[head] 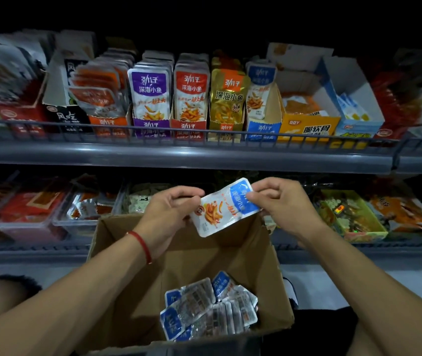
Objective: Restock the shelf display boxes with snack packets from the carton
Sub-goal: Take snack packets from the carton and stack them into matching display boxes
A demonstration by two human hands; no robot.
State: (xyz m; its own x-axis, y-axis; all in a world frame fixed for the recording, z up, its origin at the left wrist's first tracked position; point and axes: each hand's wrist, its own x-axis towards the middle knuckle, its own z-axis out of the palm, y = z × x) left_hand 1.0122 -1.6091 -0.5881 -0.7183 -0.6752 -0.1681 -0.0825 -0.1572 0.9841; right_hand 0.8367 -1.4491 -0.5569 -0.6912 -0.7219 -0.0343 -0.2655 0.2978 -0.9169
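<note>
Held snack packet [224,206]: white, blue top band, orange fish-strip print. Brown cardboard carton [269,265]: blue-and-silver packets [208,307] inside. Upper shelf display boxes: purple [150,124], red [188,125], gold [226,125], blue [262,129], yellow [307,128]. Thin red wrist cord [141,244]. Grey metal shelf edge [179,152].

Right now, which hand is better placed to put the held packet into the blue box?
Likely the right hand. It pinches the packet at its top edge and lies more directly below the blue box on the upper shelf. The left hand is further left.
</note>
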